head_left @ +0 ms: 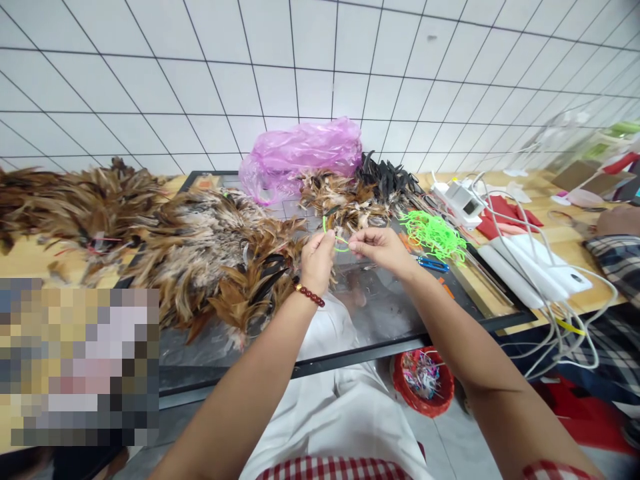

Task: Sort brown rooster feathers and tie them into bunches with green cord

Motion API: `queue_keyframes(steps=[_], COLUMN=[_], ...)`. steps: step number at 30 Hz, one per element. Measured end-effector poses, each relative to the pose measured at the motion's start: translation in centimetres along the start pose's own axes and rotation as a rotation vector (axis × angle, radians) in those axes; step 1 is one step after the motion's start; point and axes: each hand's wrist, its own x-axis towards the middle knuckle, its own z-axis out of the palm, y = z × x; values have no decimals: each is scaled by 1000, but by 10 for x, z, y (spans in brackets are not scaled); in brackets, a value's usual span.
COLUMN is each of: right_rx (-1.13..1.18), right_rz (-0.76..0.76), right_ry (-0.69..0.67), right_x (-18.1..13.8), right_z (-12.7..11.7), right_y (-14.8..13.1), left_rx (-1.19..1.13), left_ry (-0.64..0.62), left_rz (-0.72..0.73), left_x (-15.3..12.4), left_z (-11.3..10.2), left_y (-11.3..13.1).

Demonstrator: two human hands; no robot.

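Observation:
My left hand (318, 259) is closed in a pinch on a thin bright green cord (325, 225), one end of which sticks up above the thumb. Close beside it, the fingers of my right hand (380, 248) pinch the same cord, so a short stretch runs between the two hands. Left of my hands lies a large heap of brown and pale feathers (200, 233). A smaller bunch of brown feathers (340, 197) is just beyond my fingertips. To the right sits a tangled pile of green cords (434, 235), with blue-handled snips (433, 265) near it.
A crumpled pink plastic bag (303, 157) rests against the tiled wall. Black feathers (387, 177) lie beside it. White cables and a white power strip (545, 270) fill the right side, near another person's sleeve (615, 267). Below the table edge stands a red basket (400, 393) of scraps.

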Motion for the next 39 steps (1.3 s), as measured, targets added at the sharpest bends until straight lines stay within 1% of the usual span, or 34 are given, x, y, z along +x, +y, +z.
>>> queue_keyframes(steps=[3, 5, 8, 10, 12, 14, 18, 21, 24, 26, 27, 28, 30, 32, 33, 34, 36, 37, 39], right_rx=[-78, -48, 64, 97, 99, 91, 39, -29, -139, -270, -348, -426, -546, -598, -613, -628, -682, -731, -868], right_rz=[-45, -40, 75, 154, 178, 124, -56, -111, -165, -233, -273, -312, -367, -388, -398, -415, -478, -521, -612], right_ry=[-45, -78, -137, -179, -190, -160, -78, -15, 103, 159, 176, 188, 215, 247, 257, 265, 269, 263, 245], right_x=[-3, -5, -7, -7, -6, -5, -5, -5, -5, -6, -7, -9, -11, -13, -13, -14, -15, -15, -16], right_z=[-5, -6, -3, -3, -3, -3, -3, -1, 0, 1, 2, 3, 6, 8, 8, 8, 6, 5, 4], right_y=[-7, -11, -12, -11, -9, -9, -12, -10, -5, -4, -4, -5, -9, -12, -14, -15, -15, -15, -15], left_rx=[-103, -145, -245, -314, -349, -347, -318, -303, -259, -153, -70, 33, 286, 525, 598, 622, 524, 427, 217], left_ry=[5, -4, -19, -31, -35, -27, -54, -95, -118, -80, -46, -5, 72, 128, 143, 143, 103, 84, 52], left_rz=[-29, -48, -90, -123, -156, -185, -236, -252, -232, -186, -128, -38, 198, 414, 487, 536, 577, 563, 456], left_x=[-2, -2, -1, 0, 1, 0, -3, -4, -4, -3, -2, -2, -3, -5, -7, -8, -9, -8, -7], left_z=[2, 3, 1, 0, 0, 1, 4, 4, 5, 5, 5, 4, 2, -1, -2, -3, -2, -1, 1], left_y=[4, 6, 6, 6, 7, 7, 8, 7, 0, -4, -5, -5, -2, 4, 7, 10, 12, 12, 10])
